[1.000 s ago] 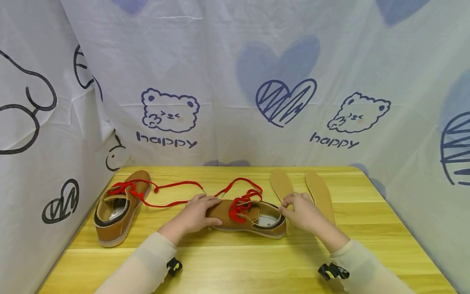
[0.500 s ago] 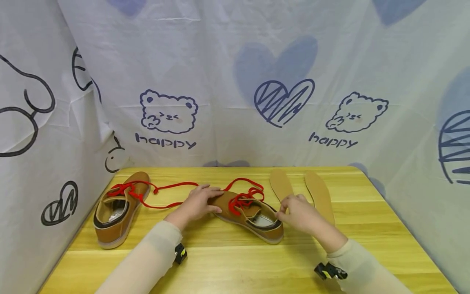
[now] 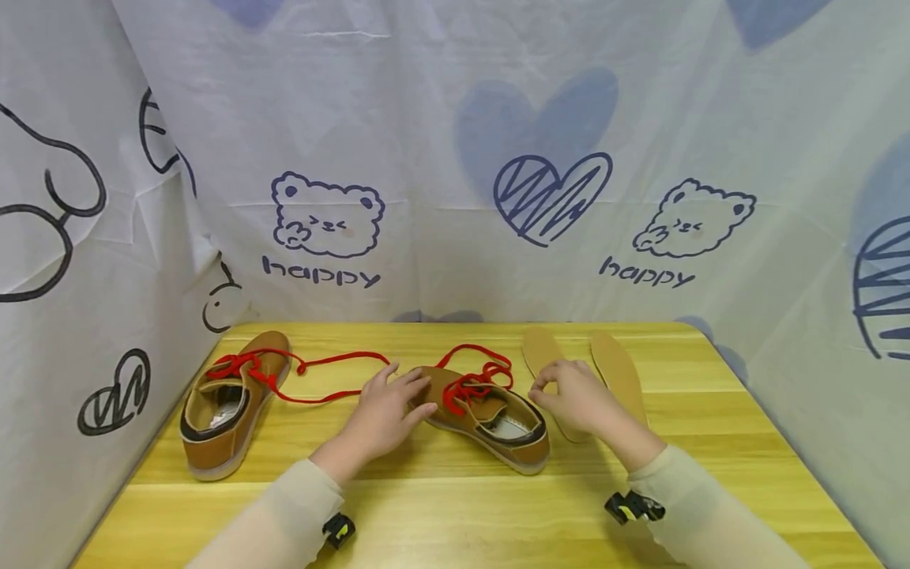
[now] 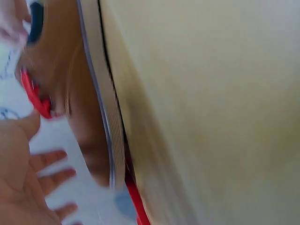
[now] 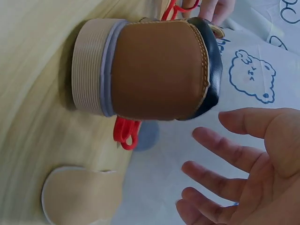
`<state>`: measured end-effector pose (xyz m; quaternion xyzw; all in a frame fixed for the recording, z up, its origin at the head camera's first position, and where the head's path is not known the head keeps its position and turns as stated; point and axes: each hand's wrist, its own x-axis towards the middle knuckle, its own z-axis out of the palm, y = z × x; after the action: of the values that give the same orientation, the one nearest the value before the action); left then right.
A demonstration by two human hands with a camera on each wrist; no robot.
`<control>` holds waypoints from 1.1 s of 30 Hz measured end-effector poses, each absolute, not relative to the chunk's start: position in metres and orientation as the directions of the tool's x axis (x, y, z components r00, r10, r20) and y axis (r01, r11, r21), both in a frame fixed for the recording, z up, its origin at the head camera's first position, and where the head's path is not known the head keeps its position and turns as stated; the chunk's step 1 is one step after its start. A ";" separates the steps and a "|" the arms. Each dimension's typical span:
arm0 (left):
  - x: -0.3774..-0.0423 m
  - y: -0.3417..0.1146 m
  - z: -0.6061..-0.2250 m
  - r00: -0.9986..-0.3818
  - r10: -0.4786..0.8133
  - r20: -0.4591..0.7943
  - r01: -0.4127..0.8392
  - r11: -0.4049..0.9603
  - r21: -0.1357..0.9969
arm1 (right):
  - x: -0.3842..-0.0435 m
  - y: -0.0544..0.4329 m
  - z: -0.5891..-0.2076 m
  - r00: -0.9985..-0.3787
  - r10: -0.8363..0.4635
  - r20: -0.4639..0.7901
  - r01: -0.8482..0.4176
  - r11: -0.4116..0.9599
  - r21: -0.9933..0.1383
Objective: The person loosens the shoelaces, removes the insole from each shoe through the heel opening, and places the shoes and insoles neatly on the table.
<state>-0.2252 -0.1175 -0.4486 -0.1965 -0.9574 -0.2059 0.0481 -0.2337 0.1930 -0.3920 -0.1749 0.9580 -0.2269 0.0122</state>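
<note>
A brown lace-up shoe (image 3: 486, 409) with red laces lies slantwise at mid-table, toe to the back left, heel to the front right. Beside its toe is my left hand (image 3: 387, 407), fingers spread and holding nothing; in the left wrist view a gap shows between these fingers and the shoe (image 4: 84, 117). My right hand (image 3: 576, 395) hovers near the heel, over one of the tan insoles (image 3: 542, 348). The right wrist view shows its fingers loosely bent, apart from the shoe's heel (image 5: 159, 70).
The other brown shoe (image 3: 220, 446) stands at the table's left side, its long red laces (image 3: 348, 357) trailing toward the middle. A second tan insole (image 3: 618, 371) lies right of the first. A printed white cloth (image 3: 441, 237) hangs behind the table.
The shoe has turned, its heel swinging toward the front. My left hand has since come off the toe with fingers spreading. My right hand has drawn away from the heel.
</note>
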 end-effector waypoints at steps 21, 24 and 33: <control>-0.228 -0.093 -0.457 -0.961 0.270 -0.061 0.208 0.849 0.485 | -0.224 0.170 -0.415 -0.929 -0.369 0.013 -0.351 0.871 -0.345; -0.240 -0.093 -0.459 -0.955 0.292 -0.050 0.230 0.837 0.496 | -0.216 0.162 -0.415 -0.922 -0.383 0.060 -0.382 0.875 -0.296; -0.264 -0.096 -0.455 -0.941 0.339 0.021 0.294 0.782 0.549 | -0.208 0.148 -0.416 -0.908 -0.386 0.162 -0.417 0.866 -0.275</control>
<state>-0.2635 -0.0962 -0.4547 -0.1678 -0.9431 -0.2842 -0.0396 -0.2081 0.1478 -0.4165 -0.2083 0.9646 -0.1537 -0.0508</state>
